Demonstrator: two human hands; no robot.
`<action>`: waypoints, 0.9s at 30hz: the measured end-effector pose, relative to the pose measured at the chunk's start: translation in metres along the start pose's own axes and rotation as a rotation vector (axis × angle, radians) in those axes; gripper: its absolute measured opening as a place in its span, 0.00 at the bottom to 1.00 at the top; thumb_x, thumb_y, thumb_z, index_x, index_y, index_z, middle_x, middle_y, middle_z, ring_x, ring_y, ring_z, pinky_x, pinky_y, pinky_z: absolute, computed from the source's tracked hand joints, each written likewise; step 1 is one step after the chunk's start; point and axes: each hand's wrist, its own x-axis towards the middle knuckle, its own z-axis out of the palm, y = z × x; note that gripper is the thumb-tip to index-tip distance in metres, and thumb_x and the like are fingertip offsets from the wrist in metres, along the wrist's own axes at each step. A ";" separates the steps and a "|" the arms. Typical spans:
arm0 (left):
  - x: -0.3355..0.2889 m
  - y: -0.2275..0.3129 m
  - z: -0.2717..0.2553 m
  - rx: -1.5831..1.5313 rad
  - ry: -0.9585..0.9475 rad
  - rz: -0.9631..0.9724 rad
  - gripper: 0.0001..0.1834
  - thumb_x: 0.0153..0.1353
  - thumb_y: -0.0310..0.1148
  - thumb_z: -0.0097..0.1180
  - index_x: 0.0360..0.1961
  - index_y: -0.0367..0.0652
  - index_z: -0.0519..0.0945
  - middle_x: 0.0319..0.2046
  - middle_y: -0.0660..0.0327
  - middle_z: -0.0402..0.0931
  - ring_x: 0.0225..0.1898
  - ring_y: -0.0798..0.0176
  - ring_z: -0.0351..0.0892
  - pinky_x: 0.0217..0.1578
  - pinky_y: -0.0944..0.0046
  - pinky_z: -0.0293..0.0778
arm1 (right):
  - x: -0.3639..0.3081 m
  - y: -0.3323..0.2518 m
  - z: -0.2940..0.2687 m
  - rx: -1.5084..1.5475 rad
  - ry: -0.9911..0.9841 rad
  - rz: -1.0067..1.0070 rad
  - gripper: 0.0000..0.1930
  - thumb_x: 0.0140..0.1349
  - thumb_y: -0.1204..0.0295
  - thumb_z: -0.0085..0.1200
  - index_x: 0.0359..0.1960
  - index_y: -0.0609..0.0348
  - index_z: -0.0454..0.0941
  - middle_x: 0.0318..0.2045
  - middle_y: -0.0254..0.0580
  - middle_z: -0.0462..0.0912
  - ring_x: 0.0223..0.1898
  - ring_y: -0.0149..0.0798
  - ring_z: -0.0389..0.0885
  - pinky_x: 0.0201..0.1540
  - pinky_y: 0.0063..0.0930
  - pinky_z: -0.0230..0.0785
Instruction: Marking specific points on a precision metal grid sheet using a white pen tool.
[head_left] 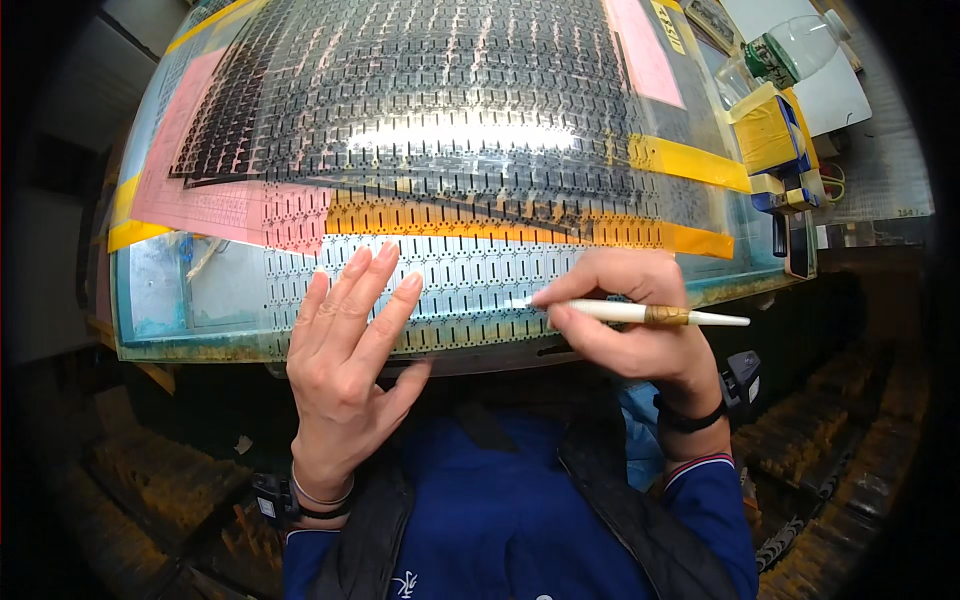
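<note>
A clear film sheet [470,272] printed with rows of small black shapes lies over a lit glass table top, its near edge toward me. My left hand [345,340] rests flat on the sheet's near left part, fingers stretched forward and the thumb off to the side. In my right hand [630,310] is a white-handled pen-like tool [615,311] with a tan wrapped band, gripped like a pencil. Its tip, partly blurred, meets the sheet near the middle of the printed rows. Darker patterned films [430,100] lie on the far part of the table.
Pink paper [215,165] and yellow tape strips [690,165] lie under and beside the films. At the far right are a clear bottle [790,55] with a green label and a blue tape dispenser [785,160]. The table's teal frame [190,347] forms its near edge.
</note>
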 end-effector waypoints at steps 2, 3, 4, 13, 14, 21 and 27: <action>0.002 0.001 0.000 -0.006 0.002 0.009 0.41 0.39 0.28 0.72 0.62 0.47 0.79 0.66 0.53 0.72 0.68 0.47 0.69 0.67 0.43 0.60 | -0.001 0.005 -0.001 0.014 0.014 -0.038 0.06 0.58 0.78 0.62 0.37 0.65 0.86 0.29 0.43 0.87 0.30 0.28 0.85 0.33 0.22 0.75; 0.001 0.001 -0.001 -0.005 0.004 0.009 0.41 0.39 0.28 0.72 0.62 0.47 0.79 0.66 0.53 0.72 0.68 0.47 0.69 0.67 0.43 0.60 | -0.002 0.006 0.002 0.074 0.056 0.010 0.06 0.58 0.78 0.62 0.37 0.65 0.86 0.29 0.43 0.87 0.30 0.29 0.85 0.33 0.22 0.75; 0.001 0.002 -0.002 -0.002 0.004 0.008 0.41 0.39 0.28 0.72 0.62 0.47 0.78 0.66 0.53 0.72 0.68 0.47 0.69 0.67 0.43 0.60 | -0.002 0.005 0.006 0.134 0.098 0.059 0.07 0.58 0.77 0.63 0.37 0.65 0.86 0.29 0.44 0.87 0.30 0.30 0.85 0.33 0.23 0.75; 0.001 0.000 0.000 -0.011 0.009 0.010 0.41 0.39 0.28 0.72 0.62 0.47 0.78 0.66 0.53 0.72 0.69 0.47 0.68 0.68 0.42 0.60 | 0.001 0.003 -0.001 0.052 -0.134 -0.071 0.06 0.58 0.77 0.62 0.36 0.65 0.87 0.27 0.42 0.87 0.29 0.30 0.85 0.32 0.24 0.74; 0.002 -0.001 0.000 -0.022 0.007 0.011 0.41 0.40 0.28 0.72 0.62 0.46 0.78 0.66 0.53 0.71 0.69 0.46 0.68 0.68 0.42 0.58 | -0.002 0.003 -0.004 0.113 -0.104 -0.025 0.06 0.58 0.77 0.62 0.36 0.65 0.86 0.28 0.42 0.87 0.29 0.29 0.85 0.32 0.23 0.74; 0.008 -0.003 0.000 0.006 -0.011 0.000 0.42 0.41 0.31 0.75 0.64 0.46 0.76 0.68 0.52 0.70 0.70 0.45 0.66 0.69 0.41 0.57 | -0.008 0.003 0.002 0.222 0.214 0.188 0.06 0.61 0.78 0.62 0.39 0.66 0.86 0.29 0.37 0.86 0.32 0.24 0.82 0.34 0.18 0.73; 0.009 -0.001 0.000 0.029 -0.006 0.004 0.43 0.40 0.31 0.74 0.64 0.47 0.76 0.68 0.53 0.69 0.70 0.48 0.67 0.67 0.41 0.60 | -0.006 0.011 0.009 0.093 0.208 0.049 0.06 0.60 0.77 0.64 0.38 0.65 0.86 0.28 0.39 0.87 0.29 0.25 0.83 0.31 0.20 0.74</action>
